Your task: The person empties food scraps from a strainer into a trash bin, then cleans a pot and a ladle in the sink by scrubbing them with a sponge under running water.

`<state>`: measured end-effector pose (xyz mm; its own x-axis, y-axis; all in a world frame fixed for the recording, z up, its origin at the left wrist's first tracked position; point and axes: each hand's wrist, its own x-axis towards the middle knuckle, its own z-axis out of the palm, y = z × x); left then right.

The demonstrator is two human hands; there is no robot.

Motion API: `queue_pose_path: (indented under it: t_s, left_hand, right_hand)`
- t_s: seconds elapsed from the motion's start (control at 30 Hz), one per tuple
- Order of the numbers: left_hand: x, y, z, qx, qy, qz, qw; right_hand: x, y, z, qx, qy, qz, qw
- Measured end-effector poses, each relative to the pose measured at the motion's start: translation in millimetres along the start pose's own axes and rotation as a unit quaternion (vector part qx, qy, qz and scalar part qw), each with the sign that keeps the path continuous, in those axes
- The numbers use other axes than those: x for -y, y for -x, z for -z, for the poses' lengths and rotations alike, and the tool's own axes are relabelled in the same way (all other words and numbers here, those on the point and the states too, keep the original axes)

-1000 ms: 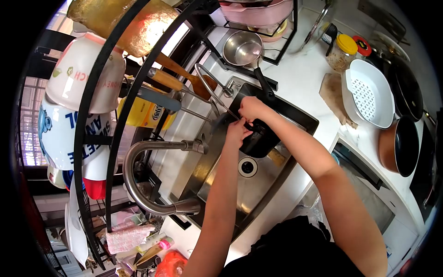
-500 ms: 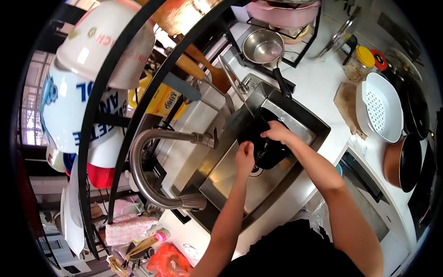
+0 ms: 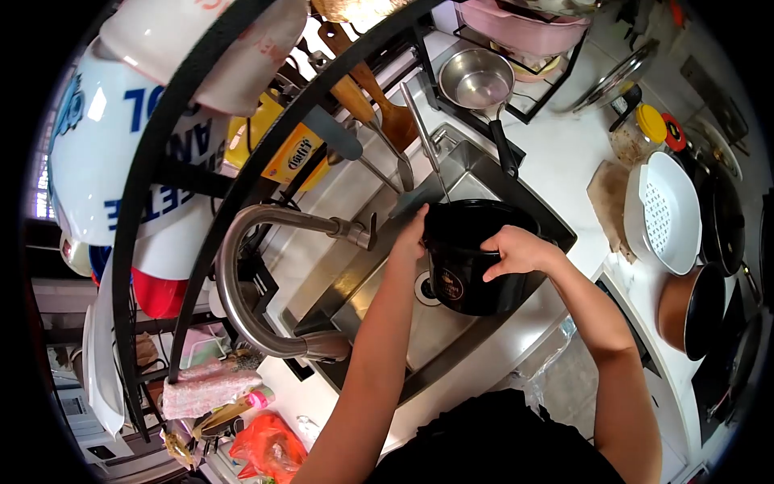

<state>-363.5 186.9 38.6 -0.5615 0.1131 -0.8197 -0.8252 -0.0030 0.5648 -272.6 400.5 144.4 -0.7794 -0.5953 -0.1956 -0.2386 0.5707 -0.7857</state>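
Observation:
A glossy black pot [image 3: 476, 282] with a gold emblem on its side is held upright over the sink [image 3: 355, 310], its dark mouth facing up. My right hand [image 3: 520, 248] is closed over the near right rim, thumb outside the wall. At the pot's left edge, my left hand [image 3: 412, 234] grips the rim or a handle; its fingertips are partly hidden. Beyond the pot rises a slim metal spout [image 3: 422, 133]. The large curved faucet [image 3: 234, 282] stands left of my left forearm.
On the far counter sits a small steel saucepan [image 3: 476, 81], its black handle reaching over the sink edge. A white perforated basket [image 3: 663, 211] and a brown pan [image 3: 685, 310] stand at right. A black rack [image 3: 205, 173] with bowls crowds the left foreground.
The pot has gone from lying tipped in the sink to upright and higher. My left hand has moved up to its left edge, and my right hand now grips the near right rim.

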Motion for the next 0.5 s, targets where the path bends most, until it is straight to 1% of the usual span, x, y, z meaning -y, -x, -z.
queue_pose_path:
  t_s: [0.07,0.1,0.13,0.17,0.2,0.23,0.27,0.33,0.37,0.43,0.47,0.5]
  left_hand:
    - [14,-36,19,0.092,0.144,0.053,0.984]
    - [14,-40,23,0.079,0.193,0.062,0.976]
    - [17,-42,26,0.081,0.184,0.066,0.977]
    - [19,-42,29,0.085,0.212,0.038,0.973]
    - [18,-31,29,0.088,0.241,0.010,0.967]
    - [17,-19,31,0.056,0.240,-0.007,0.969]
    - [16,-12,31,0.056,0.235,-0.007,0.970]
    - [17,0,35,0.061,0.280,0.011,0.958]
    - [21,-2,38,0.060,0.277,0.012,0.959]
    - [35,-7,46,0.022,0.371,-0.045,0.927]
    - [37,-2,45,0.021,0.369,-0.043,0.928]
    - [39,5,42,0.015,0.383,-0.059,0.922]
  right_hand:
    - [4,-1,4,0.004,0.010,0.008,1.000]
    - [3,-2,6,0.020,0.028,0.021,0.999]
    - [1,-2,8,0.036,0.046,0.033,0.998]
    - [-1,-3,9,0.052,0.072,0.025,0.996]
    - [-5,-2,8,0.046,0.069,0.022,0.996]
    - [-8,-2,5,0.070,0.092,0.017,0.993]
    - [-10,-3,4,0.095,0.115,0.014,0.989]
    - [-14,1,1,0.096,0.124,0.017,0.987]
    - [-23,2,-2,0.100,0.141,0.029,0.984]
    - [-40,3,-13,0.111,0.164,0.037,0.980]
    - [-48,2,-17,0.110,0.161,0.035,0.980]
    - [-56,1,-22,0.123,0.186,0.030,0.974]
